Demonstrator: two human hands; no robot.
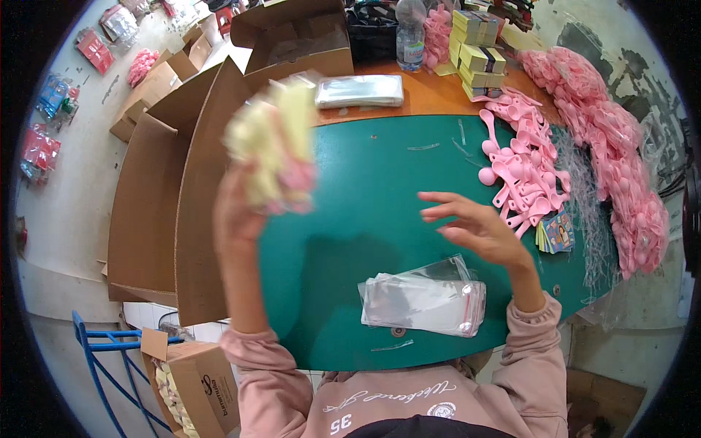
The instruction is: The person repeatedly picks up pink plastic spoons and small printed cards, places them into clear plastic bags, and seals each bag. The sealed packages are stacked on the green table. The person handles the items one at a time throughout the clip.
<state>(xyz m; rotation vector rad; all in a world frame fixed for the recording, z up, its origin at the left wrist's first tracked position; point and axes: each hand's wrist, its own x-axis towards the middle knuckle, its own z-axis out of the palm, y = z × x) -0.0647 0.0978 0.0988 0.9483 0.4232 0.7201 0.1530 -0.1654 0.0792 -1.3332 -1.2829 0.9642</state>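
My left hand (242, 204) is raised at the left of the table, gripping a bundle of pale yellow and pink pieces (274, 150). Motion blurs the bundle, so I cannot make out its exact kind. Over the table's right half is my right hand (478, 232), fingers apart and holding nothing. Below it lies a stack of clear plastic bags (420, 303), some slightly fanned. Many pink plastic spoons (522, 171) are heaped to its right. A small stack of colourful cards (556, 233) rests by the heap's near end.
An open cardboard box (150, 212) stands along the table's left side, another (292, 36) behind. Bundled booklets (478, 58), a water bottle (410, 36) and clear bags (359, 91) line the far edge. Bagged pink spoons (621, 146) run down the right. A blue trolley frame (109, 336) is lower left.
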